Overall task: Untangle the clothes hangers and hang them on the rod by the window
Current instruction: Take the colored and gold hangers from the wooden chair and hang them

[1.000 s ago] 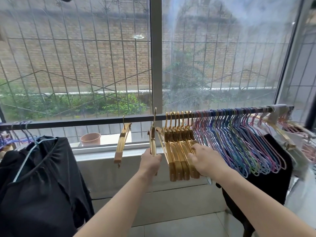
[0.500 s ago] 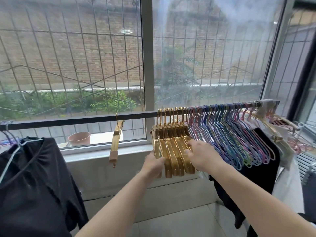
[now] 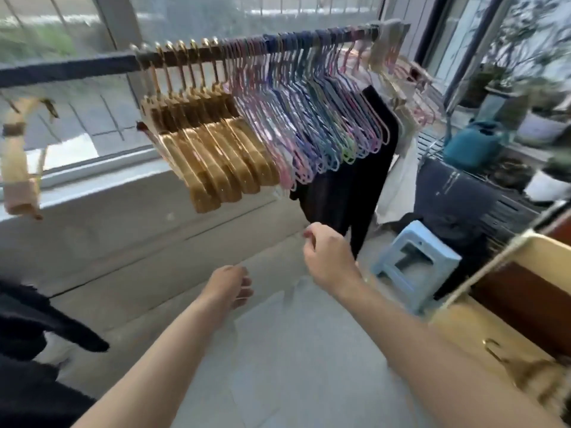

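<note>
Gold hangers (image 3: 213, 156) hooked on rod (image 3: 68, 67), arms slanting down-right, left hand (image 3: 228, 287) and right hand (image 3: 327, 261) grip loose, empty

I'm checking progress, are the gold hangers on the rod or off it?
On it. The gold hangers hang in a bunch with their hooks over the rod. Neither the left hand nor the right hand touches them.

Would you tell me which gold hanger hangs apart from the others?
The lone gold hanger at far left, separated from the gold bunch by bare rod.
</note>
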The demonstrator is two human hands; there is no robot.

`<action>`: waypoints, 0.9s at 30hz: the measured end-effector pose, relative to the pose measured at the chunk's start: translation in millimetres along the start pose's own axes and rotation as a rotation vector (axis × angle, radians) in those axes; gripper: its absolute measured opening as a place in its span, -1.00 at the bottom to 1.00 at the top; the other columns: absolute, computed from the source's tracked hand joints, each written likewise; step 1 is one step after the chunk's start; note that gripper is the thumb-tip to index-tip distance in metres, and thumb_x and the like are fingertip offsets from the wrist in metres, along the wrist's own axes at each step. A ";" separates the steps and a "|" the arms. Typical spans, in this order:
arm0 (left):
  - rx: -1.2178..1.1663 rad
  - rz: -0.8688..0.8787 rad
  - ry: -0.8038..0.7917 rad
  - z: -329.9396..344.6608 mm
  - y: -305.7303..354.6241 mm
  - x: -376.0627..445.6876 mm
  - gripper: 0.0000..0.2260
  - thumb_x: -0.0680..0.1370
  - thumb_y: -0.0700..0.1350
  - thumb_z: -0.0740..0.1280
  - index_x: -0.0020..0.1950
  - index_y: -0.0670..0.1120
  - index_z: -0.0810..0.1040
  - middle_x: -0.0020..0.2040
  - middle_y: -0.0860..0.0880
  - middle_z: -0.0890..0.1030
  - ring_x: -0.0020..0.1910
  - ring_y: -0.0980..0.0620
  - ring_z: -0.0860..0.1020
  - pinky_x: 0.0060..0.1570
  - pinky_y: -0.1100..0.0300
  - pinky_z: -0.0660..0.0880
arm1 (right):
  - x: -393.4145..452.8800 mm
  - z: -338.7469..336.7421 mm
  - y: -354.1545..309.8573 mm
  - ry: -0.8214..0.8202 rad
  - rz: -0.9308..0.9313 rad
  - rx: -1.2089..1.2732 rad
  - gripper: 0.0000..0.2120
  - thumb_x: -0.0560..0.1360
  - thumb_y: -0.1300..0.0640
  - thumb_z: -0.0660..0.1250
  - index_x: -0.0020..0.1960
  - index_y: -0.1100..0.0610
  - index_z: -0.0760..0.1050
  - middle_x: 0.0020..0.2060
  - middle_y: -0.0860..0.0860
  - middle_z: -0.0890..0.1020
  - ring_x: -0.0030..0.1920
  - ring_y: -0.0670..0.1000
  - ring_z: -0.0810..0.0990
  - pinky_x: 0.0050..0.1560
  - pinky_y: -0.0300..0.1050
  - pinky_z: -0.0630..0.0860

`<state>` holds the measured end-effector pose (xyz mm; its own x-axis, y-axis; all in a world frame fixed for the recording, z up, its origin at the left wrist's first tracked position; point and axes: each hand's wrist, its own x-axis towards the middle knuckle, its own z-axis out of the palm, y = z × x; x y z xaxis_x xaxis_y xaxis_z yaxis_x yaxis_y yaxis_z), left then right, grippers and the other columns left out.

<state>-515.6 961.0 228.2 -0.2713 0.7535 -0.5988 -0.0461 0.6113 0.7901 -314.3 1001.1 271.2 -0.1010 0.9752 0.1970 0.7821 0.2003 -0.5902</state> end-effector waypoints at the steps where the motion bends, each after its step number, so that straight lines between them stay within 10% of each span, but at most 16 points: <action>1: 0.073 -0.038 -0.067 20.4 -13.3 2.0 -0.91 0.64 -0.14 0.26 0.06 -0.14 0.53 -0.16 -0.09 0.58 -0.29 -0.06 0.58 -0.26 0.17 0.46 | -16.0 4.5 23.3 -0.063 0.079 -0.010 -0.80 0.59 0.17 0.22 0.14 0.10 0.57 0.07 0.06 0.64 0.09 0.13 0.59 0.10 0.01 0.51; 5: 0.250 -0.093 -0.245 98.3 -42.2 -4.8 -0.87 0.63 -0.12 0.31 0.11 -0.15 0.57 -0.09 -0.10 0.63 -0.19 -0.08 0.64 -0.09 0.07 0.55 | -91.7 2.8 129.6 -0.287 0.516 0.035 -0.77 0.58 0.14 0.21 0.17 0.07 0.55 0.13 0.09 0.61 0.12 0.15 0.58 0.13 0.00 0.55; 12: 0.537 -0.103 -0.512 293.4 -67.5 -36.5 -0.83 0.62 -0.13 0.32 0.13 -0.18 0.60 -0.13 -0.08 0.64 -0.17 -0.07 0.64 0.00 0.05 0.54 | -211.3 -96.9 371.1 -0.125 1.066 0.057 -0.76 0.57 0.16 0.19 0.15 0.10 0.57 0.11 0.14 0.63 0.14 0.22 0.58 0.12 -0.03 0.53; 27: 0.668 -0.343 -0.457 630.1 -180.6 -26.3 -0.84 0.64 -0.14 0.25 0.10 -0.12 0.60 -0.04 -0.13 0.67 -0.17 -0.08 0.66 -0.06 0.05 0.52 | -299.7 -164.0 744.2 -0.547 1.385 -0.066 -0.85 0.49 0.22 0.20 -0.24 0.09 0.43 -0.10 0.17 0.63 0.10 0.27 0.62 -0.06 -0.06 0.50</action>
<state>105.6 983.2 18.6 0.0728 0.4379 -0.8961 0.5568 0.7276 0.4008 398.9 842.4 -98.6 0.5262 0.2994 -0.7959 0.4717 -0.8815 -0.0198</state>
